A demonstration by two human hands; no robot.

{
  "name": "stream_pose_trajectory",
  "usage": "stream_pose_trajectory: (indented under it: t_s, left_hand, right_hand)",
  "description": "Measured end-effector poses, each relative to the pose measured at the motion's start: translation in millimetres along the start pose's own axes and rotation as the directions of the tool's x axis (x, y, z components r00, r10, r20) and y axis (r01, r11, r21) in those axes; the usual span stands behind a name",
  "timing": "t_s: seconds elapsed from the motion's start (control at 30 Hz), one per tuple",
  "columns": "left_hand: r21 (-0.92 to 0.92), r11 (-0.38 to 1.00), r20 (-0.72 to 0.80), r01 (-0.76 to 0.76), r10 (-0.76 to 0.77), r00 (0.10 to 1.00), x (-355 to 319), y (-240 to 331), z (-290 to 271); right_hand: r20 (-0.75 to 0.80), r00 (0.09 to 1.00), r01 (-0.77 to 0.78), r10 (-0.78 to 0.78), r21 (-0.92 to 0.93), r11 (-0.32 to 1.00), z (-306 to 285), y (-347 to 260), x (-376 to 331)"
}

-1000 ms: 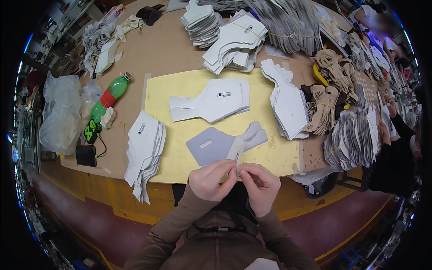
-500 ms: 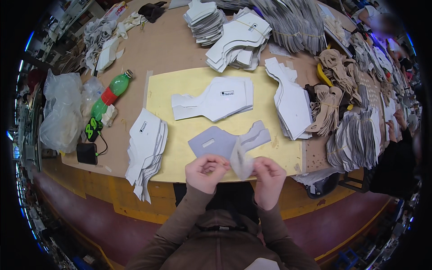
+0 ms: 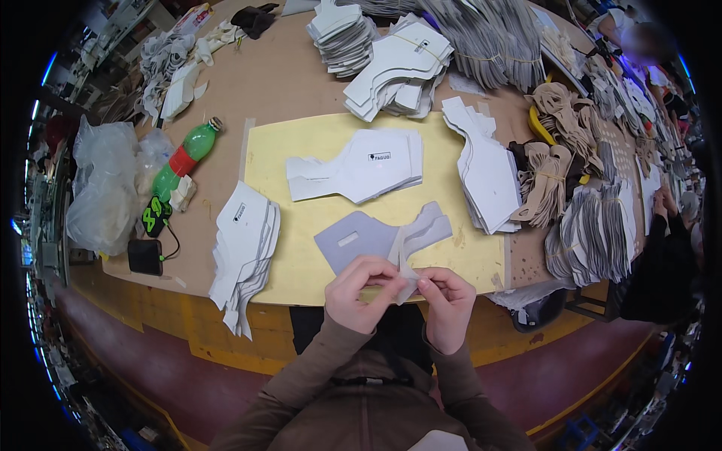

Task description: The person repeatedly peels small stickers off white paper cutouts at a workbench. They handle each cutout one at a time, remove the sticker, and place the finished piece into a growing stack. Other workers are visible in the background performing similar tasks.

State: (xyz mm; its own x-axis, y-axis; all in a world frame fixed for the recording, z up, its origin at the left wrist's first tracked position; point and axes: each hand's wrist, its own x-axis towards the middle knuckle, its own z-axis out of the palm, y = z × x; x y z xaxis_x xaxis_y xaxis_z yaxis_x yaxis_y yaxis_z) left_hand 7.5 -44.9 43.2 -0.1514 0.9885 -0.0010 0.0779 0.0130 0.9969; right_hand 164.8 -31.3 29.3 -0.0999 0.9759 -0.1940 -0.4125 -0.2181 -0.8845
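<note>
Between my hands, near the table's front edge, a thin pale grey cut piece (image 3: 403, 259) is bent upward. My left hand (image 3: 362, 295) pinches its lower part from the left, thumb against fingers. From the other side my right hand (image 3: 450, 307) grips the same piece between thumb and fingertips. Just beyond lies a bluish-grey cut piece (image 3: 355, 239) with a small slot, on a yellow sheet (image 3: 301, 259); whether it joins the held piece I cannot tell. A stack of white cut pieces (image 3: 361, 169) rests farther up the sheet.
White stacks lie at left (image 3: 244, 240) and right (image 3: 481, 169). Bundled grey pieces (image 3: 489, 45) and tan pieces (image 3: 547, 180) crowd the far and right sides. A green bottle (image 3: 197, 143), a phone (image 3: 145, 256) and a plastic bag (image 3: 105, 188) occupy the left. Another person's hand (image 3: 663, 201) shows far right.
My left hand has moved right and closed in on the pale piece, so both hands now meet at its lower end. The surrounding stacks stay put.
</note>
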Motion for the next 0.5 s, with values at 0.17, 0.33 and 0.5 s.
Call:
stream_pose_trajectory:
  t_s: [0.17, 0.33, 0.5]
  left_hand:
    - [-0.106, 0.988, 0.022, 0.11, -0.108, 0.994, -2.4, -13.9, -11.3]
    - [-0.21, 0.951, -0.012, 0.228, -0.236, 0.972, -9.0, -20.9, -23.5]
    - [-0.185, 0.937, 0.076, 0.296, -0.287, 0.955, -11.3, -23.1, -35.0]
  right_hand:
    - [-0.055, 0.998, -0.02, 0.019, -0.016, 1.0, -1.1, 0.2, 0.2]
    - [-0.268, 0.959, 0.091, -0.093, -0.022, 0.996, -19.0, 2.8, 10.3]
    - [-0.265, 0.961, 0.064, -0.074, -0.048, 0.997, -34.2, 2.7, 17.0]
